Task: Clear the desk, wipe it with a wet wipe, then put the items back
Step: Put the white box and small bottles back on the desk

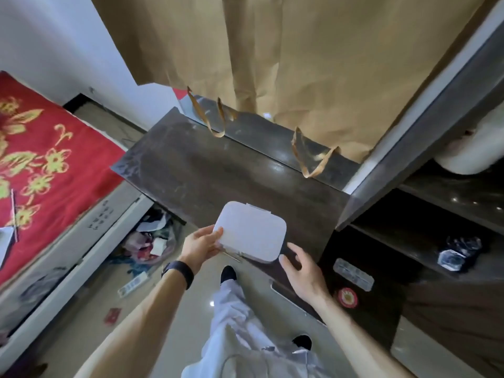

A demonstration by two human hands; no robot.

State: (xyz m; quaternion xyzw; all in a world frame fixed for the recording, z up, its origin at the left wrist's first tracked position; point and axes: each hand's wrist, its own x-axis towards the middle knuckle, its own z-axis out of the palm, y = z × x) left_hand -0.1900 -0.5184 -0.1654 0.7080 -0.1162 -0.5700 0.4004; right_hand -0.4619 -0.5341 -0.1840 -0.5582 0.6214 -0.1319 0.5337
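Most of the dark worktop (196,170) is lying bare, leaving open room across its left and middle. A white box (252,235) is sitting at the near edge. Brown curtains (300,64) are hanging over the far side, their tie straps (313,159) dangling onto the surface. A shelf unit (395,173) is walling the right.

White box (252,230), dark brown desk (207,170), red blanket (41,148) with yellow-green flowers.

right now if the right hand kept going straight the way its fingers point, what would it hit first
Most likely the white box: the right hand is open, its fingers aimed up-left at the box's near right corner, with a small gap. Depth is uncertain in this single view.
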